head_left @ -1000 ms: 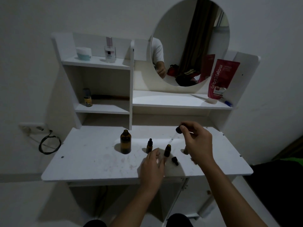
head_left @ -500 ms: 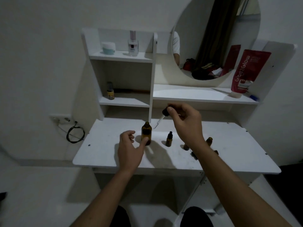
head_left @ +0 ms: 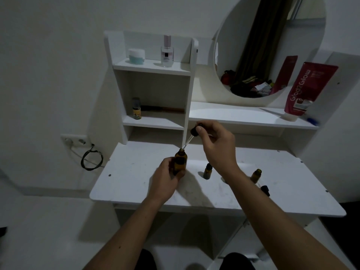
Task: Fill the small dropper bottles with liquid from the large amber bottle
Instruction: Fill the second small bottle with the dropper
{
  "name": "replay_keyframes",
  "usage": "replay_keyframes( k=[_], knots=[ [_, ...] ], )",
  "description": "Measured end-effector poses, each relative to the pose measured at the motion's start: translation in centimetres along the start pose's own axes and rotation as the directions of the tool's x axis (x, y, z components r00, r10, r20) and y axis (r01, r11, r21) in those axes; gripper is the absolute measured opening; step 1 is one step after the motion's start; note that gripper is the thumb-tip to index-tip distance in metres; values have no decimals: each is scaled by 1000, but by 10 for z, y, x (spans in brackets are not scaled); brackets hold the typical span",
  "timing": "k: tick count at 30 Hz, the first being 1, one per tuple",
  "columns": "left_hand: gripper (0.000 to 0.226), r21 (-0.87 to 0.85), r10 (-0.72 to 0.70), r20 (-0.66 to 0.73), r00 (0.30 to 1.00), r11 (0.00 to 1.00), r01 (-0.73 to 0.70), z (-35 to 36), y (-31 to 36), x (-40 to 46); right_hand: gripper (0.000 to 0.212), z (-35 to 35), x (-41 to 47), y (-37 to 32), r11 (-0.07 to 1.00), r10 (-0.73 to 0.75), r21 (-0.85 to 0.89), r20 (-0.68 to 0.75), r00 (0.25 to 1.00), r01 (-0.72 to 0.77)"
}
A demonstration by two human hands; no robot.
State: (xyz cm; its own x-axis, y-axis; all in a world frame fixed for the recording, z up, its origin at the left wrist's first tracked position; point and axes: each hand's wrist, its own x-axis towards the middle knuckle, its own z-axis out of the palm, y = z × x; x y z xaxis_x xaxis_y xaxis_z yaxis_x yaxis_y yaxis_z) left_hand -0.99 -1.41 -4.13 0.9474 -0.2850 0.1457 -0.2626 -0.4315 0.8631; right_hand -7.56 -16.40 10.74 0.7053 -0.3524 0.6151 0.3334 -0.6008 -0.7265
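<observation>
While pinched by its rubber bulb in right hand (head_left: 218,145), thin fragile glass dropper (head_left: 190,140) tips into large amber bottle (head_left: 180,160), slick glass gripped round its body by left hand (head_left: 165,179) on tabletop (head_left: 132,180).

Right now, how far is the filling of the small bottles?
Early or middle stage. Done: the large amber bottle is open, and one small bottle stands uncapped with its cap beside it. In hand: the left hand holds the large bottle while the right hand puts the dropper tip at its mouth. Left: carrying liquid to the small bottles; another small bottle is capped. Fill levels cannot be seen.
</observation>
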Motion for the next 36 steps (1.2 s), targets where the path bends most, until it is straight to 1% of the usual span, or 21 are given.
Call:
replay_keyframes(
  k=[9,13,23,28,36],
  knots=[
    [51,-5,15,-6,1000,1000,-15,-2,0,0,19,1,7,5,984,-131,-122,7,991,131],
    [50,0,24,-11,1000,1000,-24,-2,0,0,18,4,10,7,984,-137,-117,-5,991,136],
    [51,50,-3,-11,1000,999,3,-3,0,1,20,10,9,6,978,-173,-114,32,984,175],
    [50,45,-4,-11,1000,999,5,-3,0,0,19,6,7,5,965,-219,-141,43,975,223],
    [49,37,2,-15,1000,999,-2,-3,2,-1,20,1,-5,8,954,-227,-186,61,972,234]
  ],
)
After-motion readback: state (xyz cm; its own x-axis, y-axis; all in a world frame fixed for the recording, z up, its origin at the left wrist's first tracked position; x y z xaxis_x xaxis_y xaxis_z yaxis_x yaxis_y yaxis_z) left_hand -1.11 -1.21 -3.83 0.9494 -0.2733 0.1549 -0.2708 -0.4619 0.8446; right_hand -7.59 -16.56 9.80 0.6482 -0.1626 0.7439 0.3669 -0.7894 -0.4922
